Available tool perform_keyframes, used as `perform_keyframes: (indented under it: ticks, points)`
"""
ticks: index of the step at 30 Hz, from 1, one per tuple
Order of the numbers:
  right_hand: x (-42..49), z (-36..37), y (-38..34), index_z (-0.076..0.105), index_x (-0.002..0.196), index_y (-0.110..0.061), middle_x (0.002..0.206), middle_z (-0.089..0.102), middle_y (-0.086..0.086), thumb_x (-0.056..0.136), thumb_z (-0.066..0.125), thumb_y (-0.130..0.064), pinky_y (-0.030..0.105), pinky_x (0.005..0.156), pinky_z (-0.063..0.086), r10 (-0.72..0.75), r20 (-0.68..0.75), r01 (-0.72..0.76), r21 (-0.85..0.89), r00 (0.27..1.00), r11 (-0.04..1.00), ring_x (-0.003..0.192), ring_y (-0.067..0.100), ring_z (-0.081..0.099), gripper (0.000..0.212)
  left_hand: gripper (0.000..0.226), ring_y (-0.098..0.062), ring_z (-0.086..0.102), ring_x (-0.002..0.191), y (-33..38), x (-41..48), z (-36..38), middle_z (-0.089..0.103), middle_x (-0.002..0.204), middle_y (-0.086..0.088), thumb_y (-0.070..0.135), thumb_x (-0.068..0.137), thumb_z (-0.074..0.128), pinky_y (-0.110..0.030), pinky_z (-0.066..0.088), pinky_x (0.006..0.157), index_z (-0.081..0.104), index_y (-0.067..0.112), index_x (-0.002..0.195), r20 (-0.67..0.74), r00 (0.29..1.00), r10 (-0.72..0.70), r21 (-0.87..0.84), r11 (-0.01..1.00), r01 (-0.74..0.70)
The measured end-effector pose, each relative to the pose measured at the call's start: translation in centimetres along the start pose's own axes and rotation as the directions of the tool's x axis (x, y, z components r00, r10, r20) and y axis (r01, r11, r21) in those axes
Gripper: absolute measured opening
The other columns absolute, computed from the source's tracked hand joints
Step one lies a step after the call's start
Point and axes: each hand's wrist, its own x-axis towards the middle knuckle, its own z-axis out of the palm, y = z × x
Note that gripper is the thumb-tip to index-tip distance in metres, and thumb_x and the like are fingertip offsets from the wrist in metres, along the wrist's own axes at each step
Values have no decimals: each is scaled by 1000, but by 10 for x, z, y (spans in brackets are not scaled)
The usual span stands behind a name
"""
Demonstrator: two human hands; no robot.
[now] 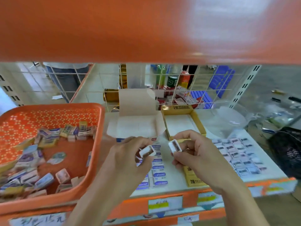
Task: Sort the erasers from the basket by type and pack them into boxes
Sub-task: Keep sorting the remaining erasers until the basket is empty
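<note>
At the front of the shelf (175,190), just below centre, two hands hover side by side without touching. The left hand (129,159) pinches a small white eraser (147,151) between thumb and curled fingers, one end pointing toward two o'clock. The right hand (197,154) pinches a second eraser (175,145) the same way, with its dark-centred end turned toward eleven o'clock. The two pieces are near each other but apart.

At nine o'clock from the hands stands an orange basket (101,126). Loose erasers (47,139) in blue, yellow and pink wrappers are heaped along its near and left parts. At twelve o'clock a white box (135,128) lies open with its flap upright behind it; its inside is washed out by glare. Just beside it, at one o'clock, an open yellow box (197,121) shows a white floor.

Beneath the hands, blue-labelled erasers (158,174) lie in neat columns on the shelf. Yellow erasers (193,180) lie just beside them, partly hidden under the right hand. At three o'clock, dark-labelled erasers (237,154) are set out in rows.

Clear plastic (228,118) sits at two o'clock, and a black mesh thing (286,152) is at the far right edge. A wire grid (162,82) stands behind the boxes. An orange board (146,30) fills the top of the view.
</note>
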Motion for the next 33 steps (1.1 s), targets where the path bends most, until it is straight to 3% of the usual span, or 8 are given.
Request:
perform_keyframes:
  ticks: [5, 8, 12, 17, 21, 27, 30, 33]
  points:
    - [0, -17, 9, 68, 99, -27, 78, 68, 0, 89, 59, 0, 33, 71, 57, -31, -57, 27, -62, 998, 998, 70, 17, 70, 30, 33, -3, 62, 79, 11, 12, 25, 63, 82, 15, 16, 79, 73, -22, 50, 71, 59, 46, 80, 15, 999, 30, 0, 1000, -30]
    - [-5, -42, 18, 72, 93, -34, 74, 71, -3, 91, 56, -5, 44, 74, 56, -4, -119, -10, -117, 993, 993, 73, 24, 69, 33, 26, 1, 61, 83, 27, 19, 47, 60, 89, 20, 22, 82, 70, -21, 51, 77, 60, 46, 87, 69, 997, 33, -25, 999, -31]
    - [-14, -87, 30, 75, 85, -42, 64, 62, 1, 83, 68, -3, 27, 55, 49, 8, -191, -36, -143, 982, 989, 63, 24, 60, 39, 23, 15, 52, 92, 51, 32, 82, 53, 97, 27, 29, 87, 64, -9, 45, 80, 63, 36, 110, 159, 985, 67, -22, 998, -64]
    - [-24, -132, 38, 75, 88, -34, 56, 64, -12, 81, 72, -6, 13, 48, 40, 28, -176, -63, -193, 984, 979, 48, 4, 50, 29, 23, 8, 50, 95, 78, 46, 127, 45, 101, 31, 36, 90, 59, -10, 42, 80, 58, 41, 113, 230, 969, 93, 25, 995, -101]
    - [-25, -163, 52, 70, 80, -31, 64, 65, -10, 77, 77, -16, 14, 47, 39, 23, -199, -82, -293, 980, 952, 48, 0, 50, 17, 23, 12, 49, 89, 96, 53, 154, 45, 97, 30, 35, 89, 61, -7, 39, 77, 58, 40, 112, 246, 964, 100, 20, 994, -108]
    - [-26, -194, 66, 64, 71, -36, 68, 63, -20, 75, 78, -19, 11, 47, 37, 1, -209, -88, -410, 978, 908, 49, 2, 52, 22, 28, 8, 48, 86, 111, 58, 177, 43, 96, 29, 39, 91, 58, -7, 34, 73, 56, 39, 119, 251, 964, 91, 82, 990, -115]
    - [-21, -201, 73, 64, 69, -34, 74, 61, -11, 73, 80, -19, 12, 51, 39, -29, -193, -72, -494, 981, 866, 53, 3, 52, 22, 30, 4, 45, 94, 112, 58, 181, 43, 100, 28, 39, 92, 56, -9, 35, 79, 54, 39, 122, 247, 966, 71, 108, 989, -100]
    - [-17, -204, 79, 65, 72, -33, 77, 60, -8, 74, 79, -18, 13, 54, 39, -23, -159, -67, -538, 987, 840, 60, -1, 54, 21, 30, 7, 46, 89, 112, 59, 182, 43, 101, 28, 38, 92, 56, -7, 35, 75, 54, 39, 122, 248, 968, 47, 119, 990, -78]
